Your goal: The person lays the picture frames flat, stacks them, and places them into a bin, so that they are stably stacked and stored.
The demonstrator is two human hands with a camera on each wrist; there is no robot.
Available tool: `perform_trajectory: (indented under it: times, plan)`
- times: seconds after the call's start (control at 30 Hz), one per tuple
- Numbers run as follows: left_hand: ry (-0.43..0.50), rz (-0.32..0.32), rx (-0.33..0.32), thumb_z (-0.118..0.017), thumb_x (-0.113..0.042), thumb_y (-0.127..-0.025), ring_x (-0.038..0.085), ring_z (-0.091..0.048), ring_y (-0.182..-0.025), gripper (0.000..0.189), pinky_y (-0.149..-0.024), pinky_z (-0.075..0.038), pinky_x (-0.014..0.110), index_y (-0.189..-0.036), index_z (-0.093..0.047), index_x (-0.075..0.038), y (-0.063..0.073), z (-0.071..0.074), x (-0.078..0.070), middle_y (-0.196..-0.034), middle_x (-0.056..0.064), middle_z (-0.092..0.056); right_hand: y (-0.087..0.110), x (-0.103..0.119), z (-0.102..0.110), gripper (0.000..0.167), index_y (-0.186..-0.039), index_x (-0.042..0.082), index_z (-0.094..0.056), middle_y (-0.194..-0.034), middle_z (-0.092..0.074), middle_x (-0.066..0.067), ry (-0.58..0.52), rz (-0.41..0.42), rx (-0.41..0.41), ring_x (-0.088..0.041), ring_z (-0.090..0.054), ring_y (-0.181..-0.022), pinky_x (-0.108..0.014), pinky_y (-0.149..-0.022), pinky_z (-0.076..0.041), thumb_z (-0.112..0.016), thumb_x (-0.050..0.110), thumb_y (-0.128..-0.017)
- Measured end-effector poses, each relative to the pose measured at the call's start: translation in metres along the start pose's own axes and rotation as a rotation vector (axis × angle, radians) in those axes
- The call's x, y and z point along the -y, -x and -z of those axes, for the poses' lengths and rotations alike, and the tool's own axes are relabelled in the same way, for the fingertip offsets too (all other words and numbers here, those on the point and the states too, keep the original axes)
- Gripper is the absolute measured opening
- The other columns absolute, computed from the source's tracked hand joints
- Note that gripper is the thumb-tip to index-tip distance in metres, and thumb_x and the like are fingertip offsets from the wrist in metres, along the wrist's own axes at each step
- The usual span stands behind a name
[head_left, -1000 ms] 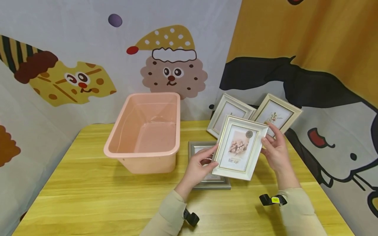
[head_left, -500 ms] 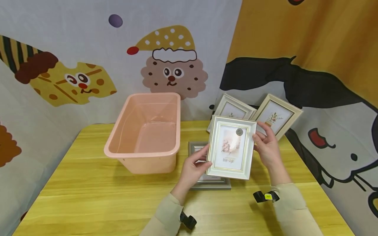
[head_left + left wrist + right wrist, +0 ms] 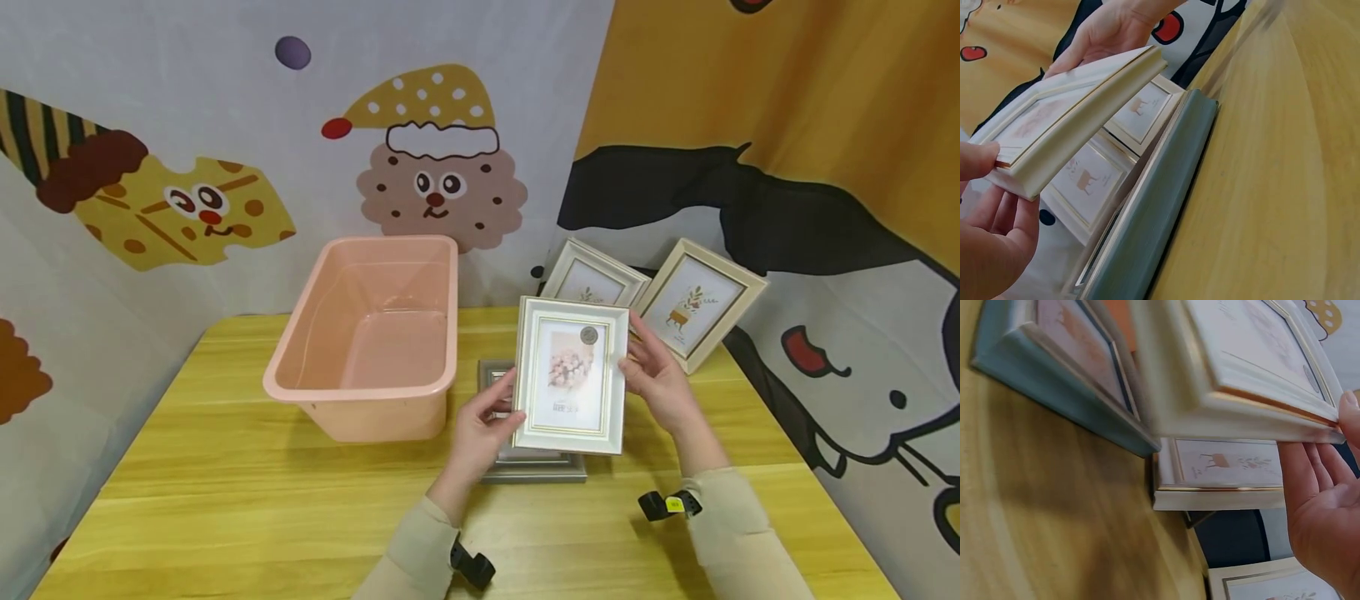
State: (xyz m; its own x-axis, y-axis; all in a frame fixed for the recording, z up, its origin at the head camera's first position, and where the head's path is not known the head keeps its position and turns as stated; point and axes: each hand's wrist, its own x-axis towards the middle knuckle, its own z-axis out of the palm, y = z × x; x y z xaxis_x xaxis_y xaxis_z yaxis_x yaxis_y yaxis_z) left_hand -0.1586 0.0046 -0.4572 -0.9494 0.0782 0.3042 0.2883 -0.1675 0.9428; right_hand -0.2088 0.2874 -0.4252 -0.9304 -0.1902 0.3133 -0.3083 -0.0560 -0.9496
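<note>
Between my two hands is a white picture frame with gold trim (image 3: 572, 375), raised above the table and facing up toward me. My left hand (image 3: 476, 429) pinches its left edge, thumb on the front and fingers beneath, as the left wrist view shows on the frame's corner. At the opposite edge my right hand (image 3: 663, 383) grips it the same way, thumb over the rim (image 3: 1329, 512). Under it a grey picture frame (image 3: 536, 477) lies flat on the table, mostly covered. Its bluish-grey side (image 3: 1154, 206) shows in the left wrist view.
A pink plastic tub (image 3: 360, 392) stands left of the hands. At the back right, a white picture frame (image 3: 558, 271) and a cream picture frame (image 3: 723, 329) lean at angles near the patterned curtain (image 3: 480, 42). The wooden table (image 3: 225, 500) spreads below.
Both hands have carried the white picture frame leftward, and it has turned from tilted to nearly straight. More of the cream picture frame now shows. The tub and the other frames have stayed put.
</note>
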Motion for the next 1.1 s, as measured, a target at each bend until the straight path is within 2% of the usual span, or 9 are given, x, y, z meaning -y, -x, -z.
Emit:
perform_trajectory:
  times: [0.1, 0.27, 0.37, 0.5, 0.73, 0.9, 1.1]
  plan:
    - [0.013, 0.03, -0.036, -0.071, 0.012, -0.082, 0.024, -0.059, -0.092, 0.056, -0.08, -0.054, 0.025, -0.135, -0.059, 0.0, 0.0, 0.001, 0.0, -0.116, 0.024, -0.064, 0.002, -0.005, -0.002, 0.07, -0.158, 0.021, -0.026, -0.131, -0.059, 0.013, -0.013, -0.012, 0.034, -0.01, -0.065, -0.105, -0.03, -0.076, -0.059, -0.052, -0.005, -0.099]
    - [-0.007, 0.026, -0.081, -0.072, 0.013, -0.081, 0.024, -0.059, -0.093, 0.054, -0.085, -0.051, 0.029, -0.133, -0.061, 0.0, 0.001, 0.003, 0.001, -0.113, 0.023, -0.067, 0.007, -0.012, -0.005, 0.071, -0.158, 0.017, -0.025, -0.131, -0.061, 0.012, -0.06, -0.035, 0.065, -0.013, -0.067, -0.104, -0.035, -0.077, -0.059, -0.052, -0.008, -0.098]
    - [-0.011, 0.046, -0.108, -0.072, 0.011, -0.081, 0.025, -0.06, -0.094, 0.053, -0.087, -0.051, 0.031, -0.132, -0.063, -0.002, 0.001, 0.004, 0.002, -0.112, 0.022, -0.067, 0.012, -0.016, -0.007, 0.069, -0.157, 0.014, -0.027, -0.131, -0.061, 0.012, -0.074, -0.05, 0.074, -0.013, -0.067, -0.103, -0.035, -0.078, -0.059, -0.053, -0.009, -0.097]
    - [0.003, 0.091, -0.125, -0.072, 0.01, -0.082, 0.026, -0.059, -0.098, 0.054, -0.088, -0.051, 0.03, -0.133, -0.062, -0.005, 0.001, 0.007, 0.0, -0.112, 0.02, -0.064, 0.018, -0.02, -0.01, 0.067, -0.156, 0.009, -0.027, -0.132, -0.06, 0.012, -0.037, -0.079, 0.076, -0.013, -0.067, -0.102, -0.035, -0.077, -0.06, -0.055, -0.007, -0.097]
    - [-0.017, 0.086, -0.058, -0.071, 0.007, -0.084, 0.023, -0.057, -0.097, 0.054, -0.085, -0.052, 0.027, -0.136, -0.059, -0.004, 0.005, 0.013, -0.002, -0.122, 0.019, -0.063, 0.025, -0.022, -0.011, 0.069, -0.154, 0.003, -0.022, -0.127, -0.062, 0.01, -0.038, -0.102, 0.086, -0.015, -0.068, -0.099, -0.037, -0.074, -0.06, -0.055, -0.01, -0.095]
    - [-0.029, 0.123, -0.014, -0.072, 0.007, -0.084, 0.022, -0.058, -0.097, 0.057, -0.084, -0.054, 0.025, -0.138, -0.058, -0.006, 0.008, 0.021, 0.001, -0.129, 0.018, -0.061, 0.03, -0.023, -0.014, 0.069, -0.154, 0.004, -0.025, -0.124, -0.06, 0.005, -0.034, -0.132, 0.084, -0.016, -0.068, -0.097, -0.039, -0.074, -0.06, -0.057, -0.009, -0.095]
    - [-0.08, 0.162, 0.029, -0.073, 0.004, -0.085, 0.026, -0.059, -0.1, 0.058, -0.083, -0.054, 0.024, -0.14, -0.057, -0.008, 0.015, 0.031, 0.002, -0.124, 0.017, -0.062, 0.033, -0.031, -0.019, 0.068, -0.153, 0.002, -0.027, -0.121, -0.06, 0.001, -0.058, -0.148, 0.108, -0.016, -0.068, -0.096, -0.041, -0.071, -0.061, -0.058, -0.009, -0.094]
